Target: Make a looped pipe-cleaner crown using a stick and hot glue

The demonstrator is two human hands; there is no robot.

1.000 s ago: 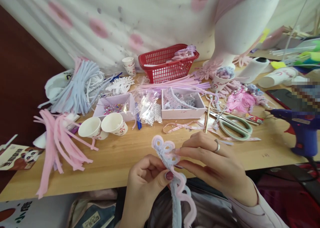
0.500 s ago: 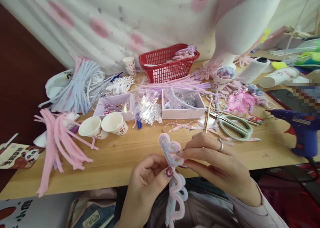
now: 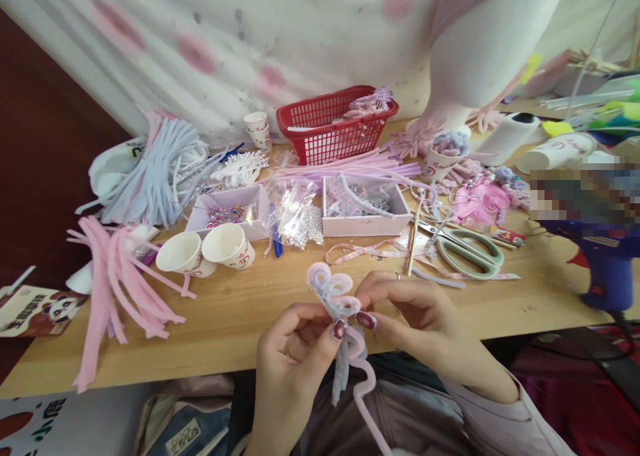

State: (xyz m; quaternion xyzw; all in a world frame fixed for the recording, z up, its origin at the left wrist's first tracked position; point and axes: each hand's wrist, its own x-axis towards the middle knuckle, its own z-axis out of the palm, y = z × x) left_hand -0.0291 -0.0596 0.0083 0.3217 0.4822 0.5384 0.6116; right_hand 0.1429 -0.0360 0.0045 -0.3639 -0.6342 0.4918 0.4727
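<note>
Just in front of the table edge I hold a looped pipe cleaner piece (image 3: 327,288) in pink and pale blue. My left hand (image 3: 295,363) pinches its middle between thumb and fingers. At its right side, the thumb and forefinger of my right hand (image 3: 417,316) are closed on a pink loop. A wavy pink pipe cleaner (image 3: 369,393) and a pale blue strand (image 3: 341,373) hang below my fingers. Part of the piece is hidden behind my fingertips.
Green-handled scissors (image 3: 470,251), a blue glue gun (image 3: 607,269) and a measuring tape (image 3: 357,251) lie to the right. Paper cups (image 3: 227,248), bead boxes (image 3: 367,225) and pink pipe cleaners (image 3: 127,279) stand or lie left and centre. Behind is a red basket (image 3: 340,146).
The looped top has tilted left, and my right hand has turned, its thumb now showing. Below, the pink wavy strand has swung right, apart from the blue strand.
</note>
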